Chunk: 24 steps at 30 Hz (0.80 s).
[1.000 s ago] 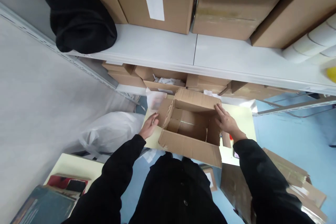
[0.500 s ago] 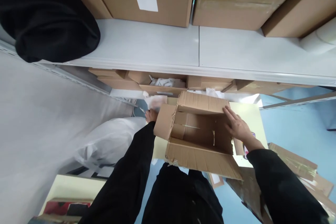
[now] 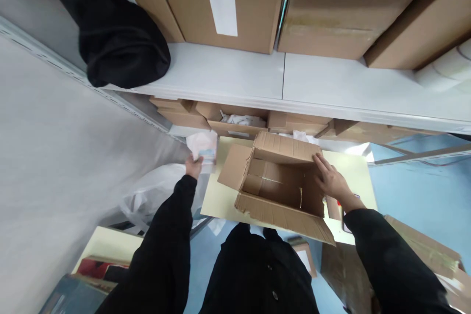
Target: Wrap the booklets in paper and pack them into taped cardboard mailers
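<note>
An open cardboard box [image 3: 279, 181] stands on the pale yellow table [image 3: 224, 204], its torn-edged flaps spread and no contents visible inside. My right hand [image 3: 332, 180] grips the box's right side near the far corner, fingers over the edge. Off the table's left end, my left hand [image 3: 194, 167] pinches a thin, pale packet [image 3: 203, 148] with a light blue patch; its exact kind is unclear. Below that hand lies a translucent white plastic bag [image 3: 156, 186]. A phone-like object [image 3: 346, 223] is partly hidden by my right wrist.
Ahead runs a white shelf [image 3: 228, 71] bearing large cartons [image 3: 224, 5], a black cloth bundle [image 3: 123, 39] and white rolls [image 3: 447, 66]. Smaller open boxes [image 3: 235, 129] sit beneath it. Flattened cardboard [image 3: 423, 245] lies at the right, and a second table [image 3: 114, 244] stands lower left.
My left hand has moved left and slightly down, carrying the pale packet past the table's end. My right hand stays on the box. The view has shifted a little.
</note>
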Each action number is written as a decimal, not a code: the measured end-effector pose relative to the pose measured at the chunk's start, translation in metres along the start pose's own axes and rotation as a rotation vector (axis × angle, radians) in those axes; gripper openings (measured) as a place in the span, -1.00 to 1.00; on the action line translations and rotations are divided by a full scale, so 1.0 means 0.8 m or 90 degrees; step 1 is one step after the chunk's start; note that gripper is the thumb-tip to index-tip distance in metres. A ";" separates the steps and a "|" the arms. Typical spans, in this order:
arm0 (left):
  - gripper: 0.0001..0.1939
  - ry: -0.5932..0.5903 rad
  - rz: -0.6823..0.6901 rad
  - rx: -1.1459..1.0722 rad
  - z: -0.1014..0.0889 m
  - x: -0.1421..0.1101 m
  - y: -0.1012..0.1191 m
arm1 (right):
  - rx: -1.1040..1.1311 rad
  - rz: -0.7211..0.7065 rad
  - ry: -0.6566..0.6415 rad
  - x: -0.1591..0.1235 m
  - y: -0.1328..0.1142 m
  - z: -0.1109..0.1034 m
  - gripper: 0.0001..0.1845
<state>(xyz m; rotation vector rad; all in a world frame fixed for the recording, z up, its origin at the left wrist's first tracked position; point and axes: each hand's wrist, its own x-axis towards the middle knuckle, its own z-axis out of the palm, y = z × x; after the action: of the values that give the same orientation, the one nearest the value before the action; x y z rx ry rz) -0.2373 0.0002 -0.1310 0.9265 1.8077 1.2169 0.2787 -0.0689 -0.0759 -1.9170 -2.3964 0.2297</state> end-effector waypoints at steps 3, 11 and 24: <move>-0.54 0.002 0.044 -0.077 -0.046 -0.005 0.048 | 0.000 -0.001 0.008 0.001 -0.001 0.001 -0.17; -0.58 -0.389 0.190 0.070 0.035 -0.102 0.174 | 0.010 0.016 -0.019 -0.003 -0.007 -0.002 -0.20; -0.47 -0.190 0.257 0.178 0.071 -0.152 0.151 | 0.069 -0.020 0.006 -0.009 0.004 -0.002 -0.31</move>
<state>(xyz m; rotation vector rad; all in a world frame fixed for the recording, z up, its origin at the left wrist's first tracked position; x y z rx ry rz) -0.1137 -0.0490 -0.0088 1.6041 1.6175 0.9999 0.2834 -0.0749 -0.0748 -1.8278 -2.3548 0.3415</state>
